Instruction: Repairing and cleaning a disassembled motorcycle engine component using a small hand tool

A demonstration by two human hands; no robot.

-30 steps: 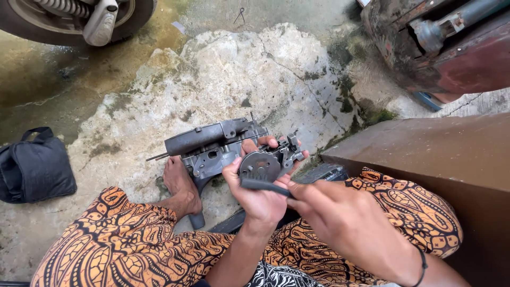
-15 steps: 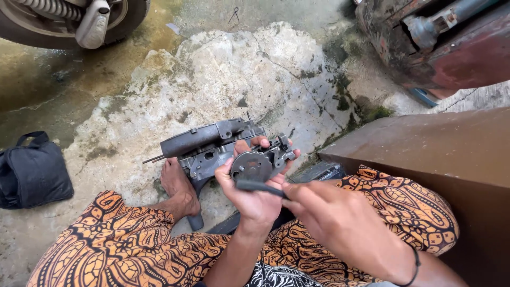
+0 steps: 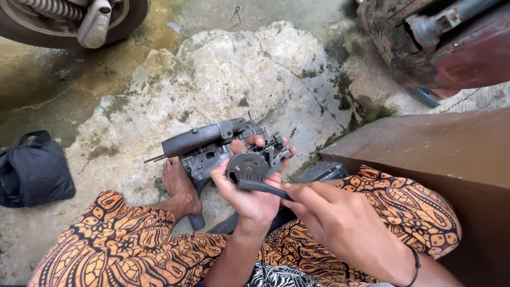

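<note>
My left hand [image 3: 249,194] grips a dark grey metal mechanism [image 3: 212,143] with a long tube along its top and a round plate [image 3: 248,166] facing me. My right hand [image 3: 340,223] holds a thin black tool handle [image 3: 263,187] whose end rests against the lower edge of the round plate. The mechanism is held above my lap, over my bare foot [image 3: 180,188].
I sit in orange patterned trousers [image 3: 122,244] on cracked concrete ground [image 3: 212,69]. A black bag [image 3: 32,172] lies at the left. A wheel with a spring shock [image 3: 79,16] stands at the top left, a rusty machine [image 3: 441,42] at the top right, a brown box [image 3: 457,159] to my right.
The view has shifted slightly, and the mechanism sits a little lower and more to the left in it. Both hands keep the same hold.
</note>
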